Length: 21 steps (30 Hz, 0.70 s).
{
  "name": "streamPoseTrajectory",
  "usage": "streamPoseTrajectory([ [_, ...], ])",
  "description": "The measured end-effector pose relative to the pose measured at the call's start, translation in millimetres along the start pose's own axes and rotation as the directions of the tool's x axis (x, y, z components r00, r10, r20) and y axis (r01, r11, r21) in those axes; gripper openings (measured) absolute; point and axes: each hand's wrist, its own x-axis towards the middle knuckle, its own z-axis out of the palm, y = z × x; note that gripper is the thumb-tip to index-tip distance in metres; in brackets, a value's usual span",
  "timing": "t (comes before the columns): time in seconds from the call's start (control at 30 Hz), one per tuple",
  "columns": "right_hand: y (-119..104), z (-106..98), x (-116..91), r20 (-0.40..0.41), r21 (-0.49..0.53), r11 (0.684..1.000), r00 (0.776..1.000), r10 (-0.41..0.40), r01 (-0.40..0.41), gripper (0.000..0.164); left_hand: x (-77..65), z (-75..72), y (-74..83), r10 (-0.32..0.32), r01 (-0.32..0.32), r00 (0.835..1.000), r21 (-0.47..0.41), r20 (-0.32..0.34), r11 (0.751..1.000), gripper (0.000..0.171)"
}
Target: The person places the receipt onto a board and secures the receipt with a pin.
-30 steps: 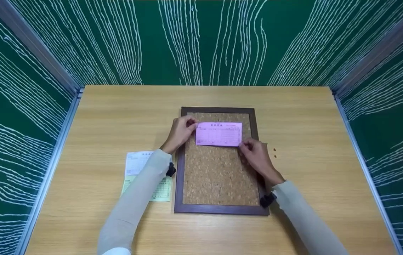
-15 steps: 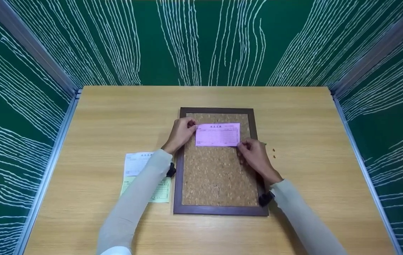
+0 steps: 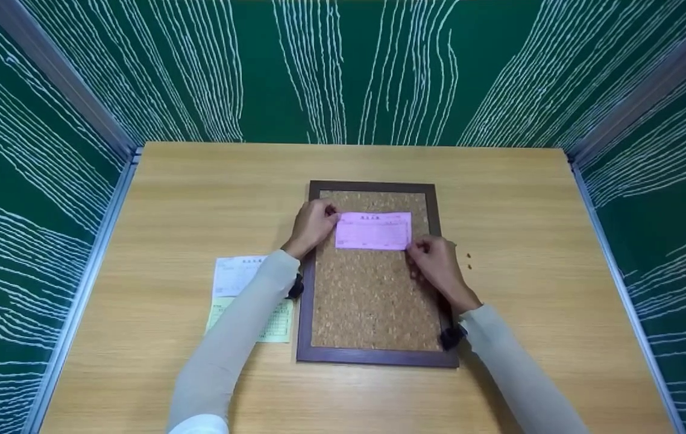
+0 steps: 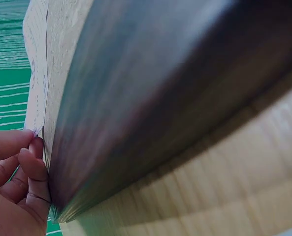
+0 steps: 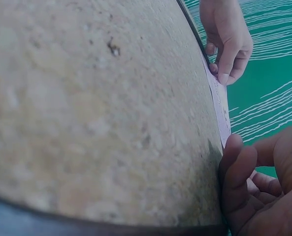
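Note:
A pink printed paper slip (image 3: pixel 373 231) lies over the upper part of a framed cork board (image 3: pixel 373 301). My left hand (image 3: pixel 313 226) pinches the slip's upper left corner between thumb and finger. At the lower right corner, my right hand (image 3: pixel 437 262) pinches the slip, its other fingers curled over the cork. In the left wrist view the thumb and finger of the left hand (image 4: pixel 17 177) meet at the edge of the paper (image 4: pixel 37 73), beside the board's dark frame (image 4: pixel 136 88). The right wrist view shows both hands at the pink slip (image 5: pixel 220 105), above the cork surface (image 5: pixel 96 113).
Left of the board, a white slip (image 3: pixel 236 274) and a green slip (image 3: pixel 275 322) lie on the wooden table (image 3: pixel 560 361), partly under the left sleeve. Several tiny brown bits (image 3: pixel 469 260) lie right of the board. Green walls with white lines surround the table.
The slip's upper edge has shifted slightly down toward the person, along with the left hand. Both hands keep their hold on its corners. The camera view has moved a little.

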Motion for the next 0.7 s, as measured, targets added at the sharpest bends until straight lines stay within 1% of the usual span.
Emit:
streamPoseTrajectory([
  [0.13, 0.0, -0.5, 0.3, -0.003, -0.008, 1.000, 1.000, 0.009, -0.009, 0.022, 0.7, 0.9, 0.5, -0.017, 0.017, 1.000, 0.017, 0.005, 1.000, 0.012],
  [0.27, 1.1, -1.7, 1.1, -0.011, -0.013, 1.000, 1.000, 0.010, -0.010, 0.023, 2.1, 2.0, 0.5, -0.019, 0.019, 1.000, 0.038, 0.008, 0.999, 0.012],
  [0.5, 2.0, -1.8, 2.2, -0.038, -0.038, 0.999, 0.999, 0.016, -0.017, 0.018, 2.9, 1.4, 1.0, -0.004, 0.002, 1.000, 0.095, 0.024, 0.995, 0.013],
  [0.7, 4.4, -1.3, 4.4, -0.050, -0.081, 0.996, 0.998, 0.027, -0.031, 0.015, 3.4, 0.9, 0.6, 0.030, -0.034, 0.999, 0.110, 0.041, 0.993, 0.013],
])
